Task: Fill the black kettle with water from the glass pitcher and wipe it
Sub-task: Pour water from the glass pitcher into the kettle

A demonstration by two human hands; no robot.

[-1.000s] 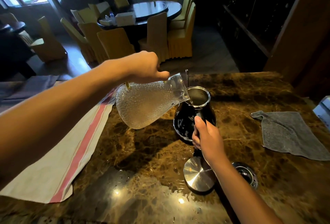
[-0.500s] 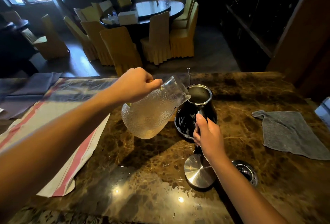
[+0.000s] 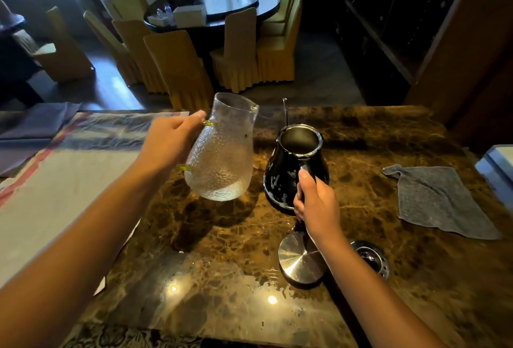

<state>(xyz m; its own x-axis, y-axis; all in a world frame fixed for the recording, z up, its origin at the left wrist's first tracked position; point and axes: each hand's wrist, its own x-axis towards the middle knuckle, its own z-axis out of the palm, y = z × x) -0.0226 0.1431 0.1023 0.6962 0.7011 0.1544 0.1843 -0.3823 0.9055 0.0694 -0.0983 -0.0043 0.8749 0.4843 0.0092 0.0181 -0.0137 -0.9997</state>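
1. Dark brown marble forms the surface (image 3: pixel 222 236); wet patches shine on it near the kettle. Behind it lies a dim dining room with yellow-covered chairs.
2. Kettle (image 3: pixel 288 170): black, glossy, lid off, mouth open upward. It stands on the surface, and all places below are given from it.
3. Right hand (image 3: pixel 319 206): closed around the kettle handle on the near side, thumb up along the handle.
4. Pitcher (image 3: pixel 222 153): textured glass, held in the air just left of the kettle, almost upright, spout toward the kettle but not touching it. Only a little water shows at its base.
5. Left hand (image 3: pixel 169 142): wrapped around the pitcher handle on the side away from the kettle.
6. Lid (image 3: pixel 301 260): shiny metal, resting in front of the kettle, close to the right forearm.
7. Grey cloth (image 3: pixel 441 203): lying flat, well to the right of the kettle. A striped towel (image 3: pixel 55 181) covers the surface far to the left.
8. Handling, kettle: probably heavy once filled, rigid, with droplets on the body, so likely slippery. Hold it by the handle only and steady it there while wiping.
9. Handling, pitcher: fragile glass, now likely light. Keep hold of the handle, set it down gently and well clear of the kettle.
10. Handling, cloth: soft and limp; pinch it anywhere.
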